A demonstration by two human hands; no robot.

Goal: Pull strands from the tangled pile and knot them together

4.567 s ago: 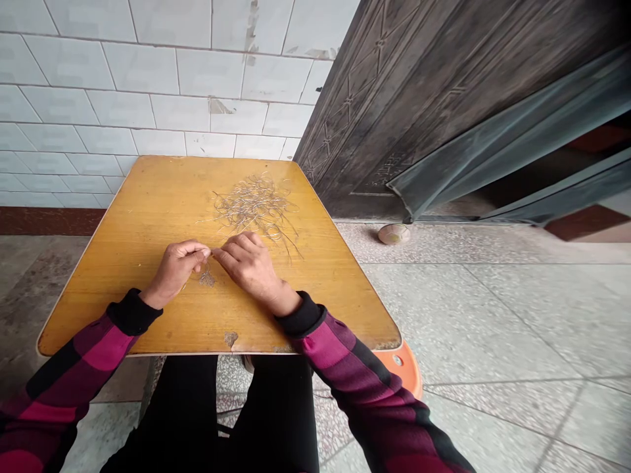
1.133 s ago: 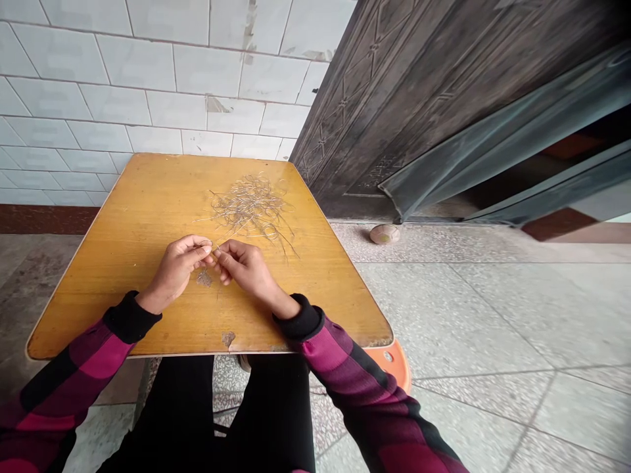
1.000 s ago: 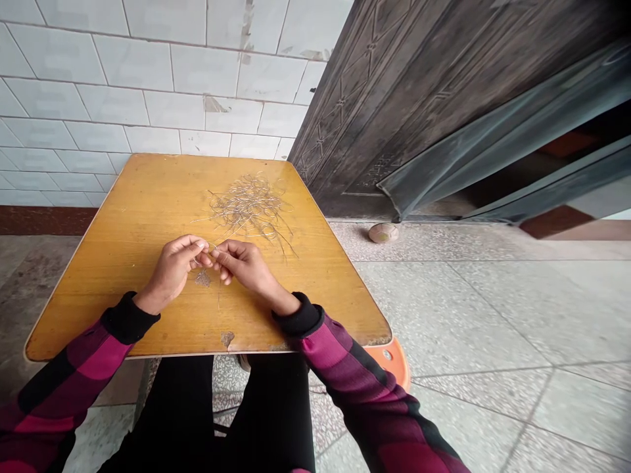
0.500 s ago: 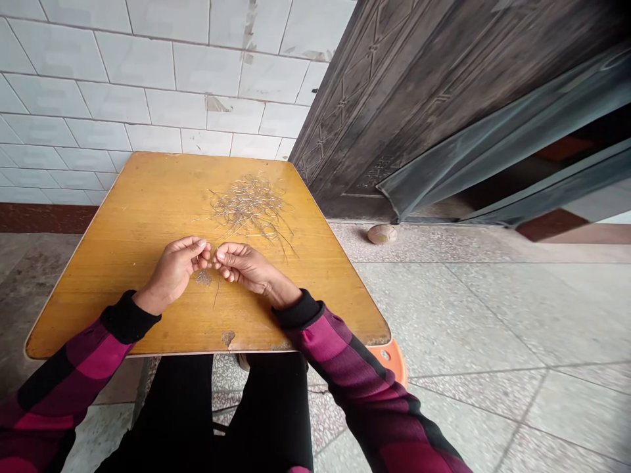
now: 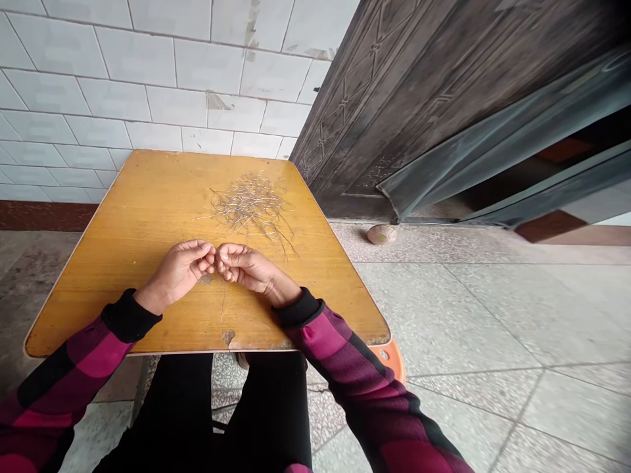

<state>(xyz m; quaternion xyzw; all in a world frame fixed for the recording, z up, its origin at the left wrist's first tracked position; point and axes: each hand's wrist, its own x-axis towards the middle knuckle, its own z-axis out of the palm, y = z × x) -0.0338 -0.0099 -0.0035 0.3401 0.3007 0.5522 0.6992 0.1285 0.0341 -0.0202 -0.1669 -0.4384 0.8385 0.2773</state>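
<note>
My left hand (image 5: pixel 180 272) and my right hand (image 5: pixel 249 268) sit close together over the yellow wooden tabletop (image 5: pixel 123 276), their fingertips meeting in a pinch. A thin metal wire (image 5: pixel 223 302) hangs from under my right fingers and reaches down towards the table, and its upper end disappears between my fingers. Just above my hands lies a loose tangle of fine metal wires (image 5: pixel 249 210). A small grey patch (image 5: pixel 205 280) is partly hidden under my left hand. Pink-and-black checked sleeves with black cuffs cover both forearms.
White tiles with chipped spots (image 5: pixel 172 79) rise behind the table. A dark embossed door (image 5: pixel 394 112) stands at the right, with a small round stone (image 5: pixel 382 234) on the terrazzo floor near it. An orange stool rim (image 5: pixel 392 358) shows under the table's near corner.
My hands have drawn closer, with fingertips now meeting, and the wire loop seen earlier near my left fingers no longer shows. The tangle of wires has not moved.
</note>
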